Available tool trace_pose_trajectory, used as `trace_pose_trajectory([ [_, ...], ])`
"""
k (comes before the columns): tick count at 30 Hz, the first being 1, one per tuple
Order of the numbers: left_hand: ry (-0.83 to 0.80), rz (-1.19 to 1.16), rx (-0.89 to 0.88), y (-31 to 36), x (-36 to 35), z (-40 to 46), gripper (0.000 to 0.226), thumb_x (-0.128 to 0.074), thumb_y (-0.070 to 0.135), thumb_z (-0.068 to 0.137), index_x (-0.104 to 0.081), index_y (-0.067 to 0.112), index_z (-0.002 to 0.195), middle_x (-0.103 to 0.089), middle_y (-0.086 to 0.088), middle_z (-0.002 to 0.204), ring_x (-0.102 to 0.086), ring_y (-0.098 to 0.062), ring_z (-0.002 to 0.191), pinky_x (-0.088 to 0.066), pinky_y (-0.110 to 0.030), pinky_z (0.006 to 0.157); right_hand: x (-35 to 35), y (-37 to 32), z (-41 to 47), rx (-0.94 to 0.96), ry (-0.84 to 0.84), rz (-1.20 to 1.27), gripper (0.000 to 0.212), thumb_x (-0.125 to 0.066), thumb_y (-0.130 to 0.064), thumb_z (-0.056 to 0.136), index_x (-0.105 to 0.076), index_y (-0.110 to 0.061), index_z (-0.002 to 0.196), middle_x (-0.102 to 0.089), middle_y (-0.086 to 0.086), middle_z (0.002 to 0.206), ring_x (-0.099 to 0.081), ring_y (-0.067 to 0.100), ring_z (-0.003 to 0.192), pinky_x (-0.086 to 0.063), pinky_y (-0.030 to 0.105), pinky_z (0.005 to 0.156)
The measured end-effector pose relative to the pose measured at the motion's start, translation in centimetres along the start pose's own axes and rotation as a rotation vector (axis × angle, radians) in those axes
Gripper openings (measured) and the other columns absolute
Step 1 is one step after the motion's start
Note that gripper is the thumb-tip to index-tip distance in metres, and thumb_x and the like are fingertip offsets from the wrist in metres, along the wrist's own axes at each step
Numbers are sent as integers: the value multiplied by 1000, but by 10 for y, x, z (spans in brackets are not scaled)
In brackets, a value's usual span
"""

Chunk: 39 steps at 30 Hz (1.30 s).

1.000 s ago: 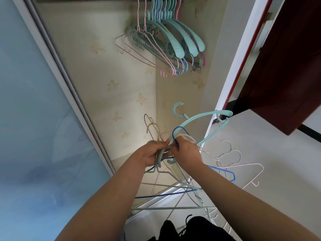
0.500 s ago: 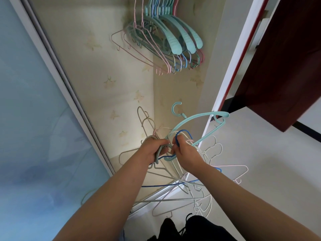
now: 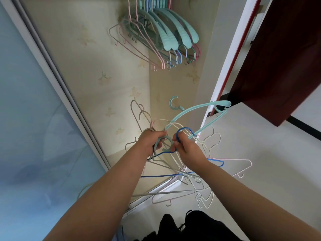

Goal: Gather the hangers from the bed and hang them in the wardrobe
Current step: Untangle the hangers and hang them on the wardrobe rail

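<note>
Head view: left hand (image 3: 150, 142) grips a tangled bundle of hangers (image 3: 175, 173) before the open wardrobe (image 3: 97, 70). Right hand (image 3: 188, 150) pinches the blue hanger hook (image 3: 181, 131). Hung hangers (image 3: 161, 37) occupy the wardrobe's top.

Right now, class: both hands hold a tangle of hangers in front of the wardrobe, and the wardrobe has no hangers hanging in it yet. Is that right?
Not quite. The head view shows a bunch of hangers already hanging in the wardrobe. Both the left hand and right hand do hold the tangle of hangers.
</note>
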<state>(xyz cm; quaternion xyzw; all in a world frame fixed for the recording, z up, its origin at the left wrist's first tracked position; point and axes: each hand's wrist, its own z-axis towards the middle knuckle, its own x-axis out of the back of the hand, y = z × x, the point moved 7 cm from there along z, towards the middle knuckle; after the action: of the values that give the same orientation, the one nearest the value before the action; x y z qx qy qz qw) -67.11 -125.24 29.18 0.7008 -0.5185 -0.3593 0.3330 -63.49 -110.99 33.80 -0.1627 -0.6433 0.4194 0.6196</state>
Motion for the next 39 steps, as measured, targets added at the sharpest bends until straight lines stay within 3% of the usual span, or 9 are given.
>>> trace_pose_trajectory([
  [6, -2, -46, 24, -1, -1, 5, 15, -72, 13, 85, -60, 4, 81, -60, -12, 78, -50, -13, 62, -33, -12, 32, 8, 22, -18, -52, 58, 76, 15, -33, -12, 101, -41, -24, 97, -63, -7, 80, -59, 13, 79, -50, 33, 85],
  [11, 18, -22, 34, -1, -2, 6, 27, -78, 25, 79, -62, 4, 80, -59, -9, 71, -43, -9, 48, -34, -13, 34, 15, 28, -16, -78, 89, 199, 25, -28, -11, 101, -43, -31, 103, -57, 1, 74, -49, 16, 69, -47, 42, 78],
  [14, 35, -2, 38, -6, -2, 9, 33, -80, 32, 76, -63, 4, 82, -59, -9, 70, -41, -9, 45, -34, -14, 35, 13, 31, -21, -123, 47, 222, 22, -30, -16, 102, -46, -31, 99, -58, -3, 74, -53, 15, 73, -50, 41, 76],
  [18, 46, 49, 33, -6, -1, 10, 37, -81, 37, 75, -64, 5, 81, -60, -6, 69, -38, -7, 42, -34, -16, 36, 18, 51, -23, -276, 8, 101, 21, -47, -33, 97, -59, -18, 91, -65, -5, 82, -61, 16, 81, -53, 38, 80],
  [22, 65, 89, 15, 1, 2, 10, 37, -79, 38, 76, -64, 6, 81, -59, -8, 73, -37, -7, 40, -32, -15, 34, 21, 66, -34, -352, -180, 102, 23, -43, -23, 98, -64, -18, 92, -68, -5, 67, -57, 6, 61, -45, 23, 68],
  [26, 40, 85, 68, -3, -2, 11, 39, -79, 43, 74, -64, 7, 80, -59, -6, 72, -37, -6, 40, -32, -15, 35, 36, 72, -42, -348, -169, 82, 25, -46, -29, 97, -64, -16, 84, -60, -3, 64, -54, 11, 62, -45, 28, 71],
  [30, 49, 82, 93, -13, -10, 11, 43, -82, 48, 68, -69, 9, 80, -61, -5, 71, -39, -7, 41, -32, -16, 39, 38, 65, -43, -325, -267, -6, 15, -54, -29, 95, -64, -21, 86, -61, -7, 67, -52, 6, 60, -43, 20, 63],
  [35, -28, 75, 17, -11, -34, 3, 37, -81, 38, 74, -66, 6, 83, -57, -6, 65, -41, -9, 43, -34, -16, 36, 39, 55, -28, -305, -149, -25, 27, -55, -21, 94, -56, -16, 68, -56, -7, 58, -49, 5, 56, -38, 18, 60],
  [39, -9, 120, -41, -7, -44, -1, 33, -78, 37, 78, -66, 6, 84, -57, -6, 62, -44, -11, 42, -40, -21, 42, 48, 46, -17, -275, -124, -17, 21, -52, -17, 94, -55, -14, 73, -59, -5, 62, -50, 6, 56, -40, 13, 57],
])
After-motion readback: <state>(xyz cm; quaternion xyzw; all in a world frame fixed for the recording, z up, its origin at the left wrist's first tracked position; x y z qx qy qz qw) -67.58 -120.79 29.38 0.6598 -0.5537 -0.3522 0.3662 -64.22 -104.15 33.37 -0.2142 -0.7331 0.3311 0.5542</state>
